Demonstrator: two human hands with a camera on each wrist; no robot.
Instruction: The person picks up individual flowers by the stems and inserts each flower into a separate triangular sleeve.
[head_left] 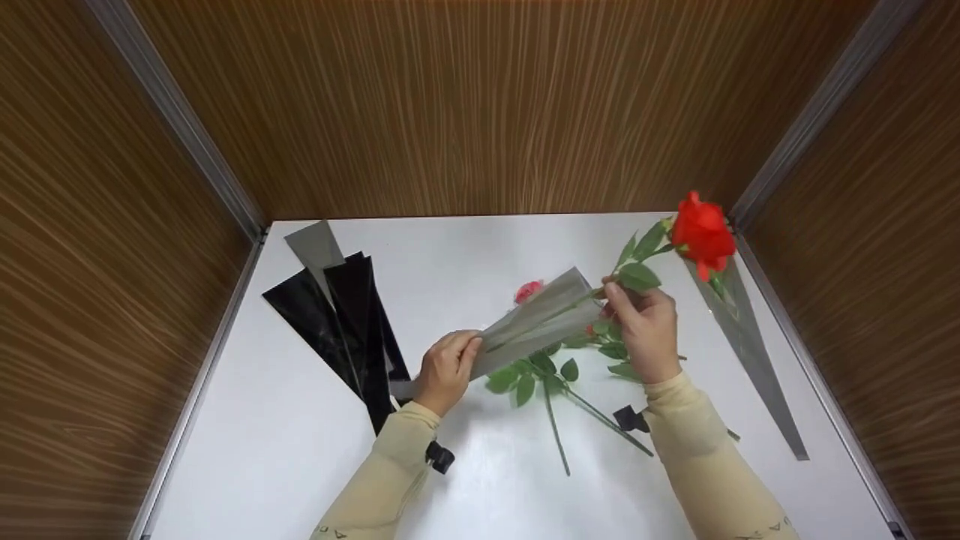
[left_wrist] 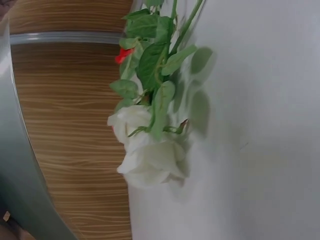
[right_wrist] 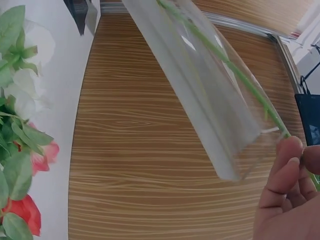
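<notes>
My left hand (head_left: 446,367) grips the narrow lower end of a grey translucent flower sleeve (head_left: 544,319), whose wide mouth points up and right. My right hand (head_left: 649,330) pinches the stem of a red rose (head_left: 703,234) just below its leaves, close to that mouth. The stem (right_wrist: 230,62) runs down inside the sleeve, as the right wrist view shows through the clear side. Under the sleeve lie more roses, with a pink bloom (head_left: 528,291) peeking out behind it. White roses (left_wrist: 152,162) lie on the table in the left wrist view.
Black sleeves (head_left: 349,322) and a grey one (head_left: 313,244) lie overlapping on the left of the white table (head_left: 247,427). Along the right edge lies another grey sleeve (head_left: 757,360) with a green stem in it. Wood-grain panels (head_left: 480,112) enclose the back and sides.
</notes>
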